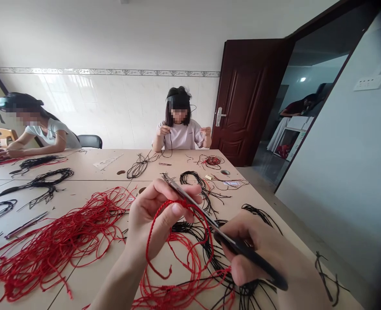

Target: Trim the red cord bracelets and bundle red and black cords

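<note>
My left hand (pixel 156 215) pinches a braided red cord (pixel 151 241) between thumb and fingers, and the cord's loop hangs down toward the table. My right hand (pixel 268 254) grips the black handles of a pair of scissors (pixel 210 224). The blades reach up and left to the pinched cord at my left fingertips. Under both hands lie loops of red and black cord (pixel 197 241).
A large tangle of red cords (pixel 54 237) covers the wooden table (pixel 90 172) on the left, with black cord bundles (pixel 45 181) and another pair of scissors (pixel 25 224) behind it. Two other people work cords across the table. An open brown door (pixel 245 99) stands at right.
</note>
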